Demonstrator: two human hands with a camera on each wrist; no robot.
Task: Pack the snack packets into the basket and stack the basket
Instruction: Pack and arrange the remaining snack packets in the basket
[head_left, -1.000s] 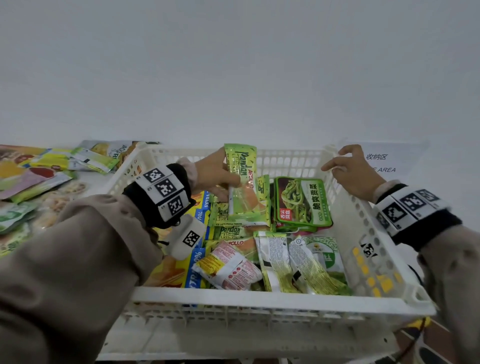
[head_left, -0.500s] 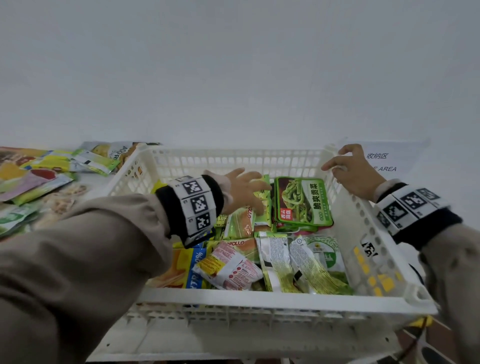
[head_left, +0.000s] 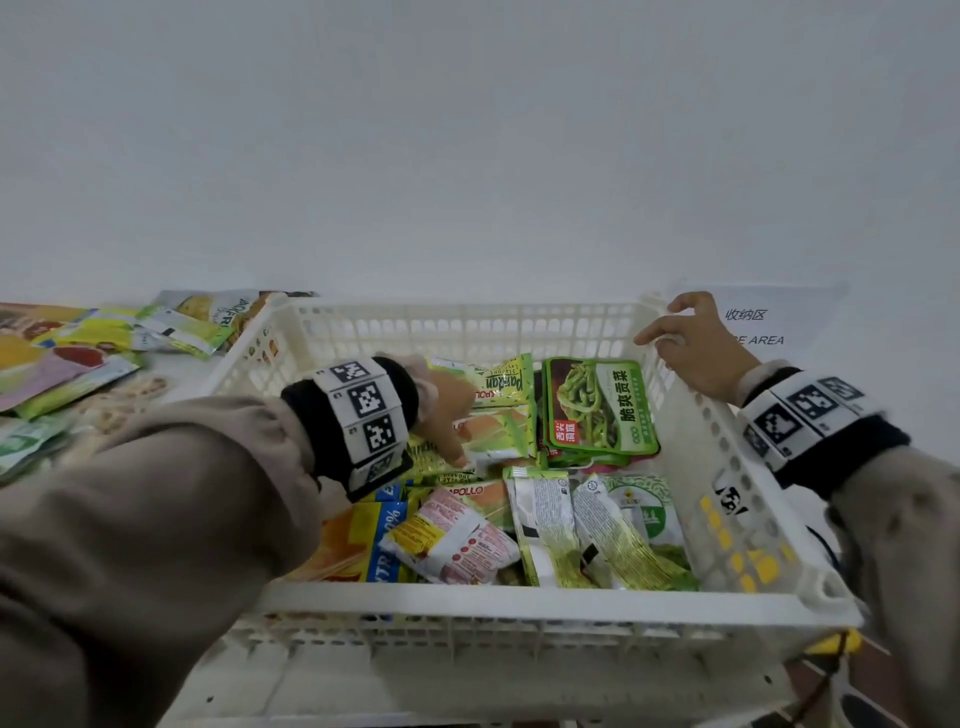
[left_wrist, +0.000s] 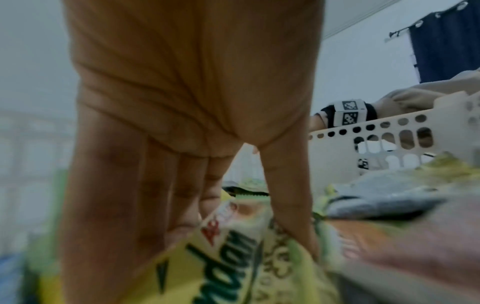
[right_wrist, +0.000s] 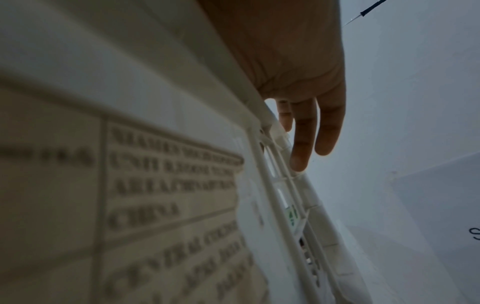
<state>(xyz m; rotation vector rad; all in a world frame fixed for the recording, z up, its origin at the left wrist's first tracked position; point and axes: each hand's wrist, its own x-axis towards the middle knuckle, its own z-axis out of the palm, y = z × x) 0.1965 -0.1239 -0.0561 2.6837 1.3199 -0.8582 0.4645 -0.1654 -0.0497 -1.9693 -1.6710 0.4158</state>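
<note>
While our left hand (head_left: 441, 410) reaches down into the white basket (head_left: 519, 603), its fingers are straight and spread, and they press flat on a green Pandan wafer packet (head_left: 498, 415) that lies on the pile inside; the left wrist view shows the fingertips (left_wrist: 298, 232) touching the printed film, not curled around it. Our right hand (head_left: 691, 343) rests on the far right corner of the basket rim. In the head view the thumb and first fingers seem to bend over the edge, and the right wrist view shows the other fingers (right_wrist: 303, 139) hanging down loosely outside the wall, so we judge it a light steadying hold, not a firm grip.

Many snack packets already lie in the basket, among them a green vegetable pouch (head_left: 597, 410) just beside the wafer packet and a white and red packet (head_left: 452, 540) near the front wall. More packets (head_left: 78, 364) wait on the table at the left of the basket.

We judge the packets to be light, soft and puffed with air, with smooth film that slides easily, so it is better to pinch them at a sealed end and to press gently. The wafers inside probably break easily. The basket is stiff plastic, and for stacking we would take it by both side rims.
</note>
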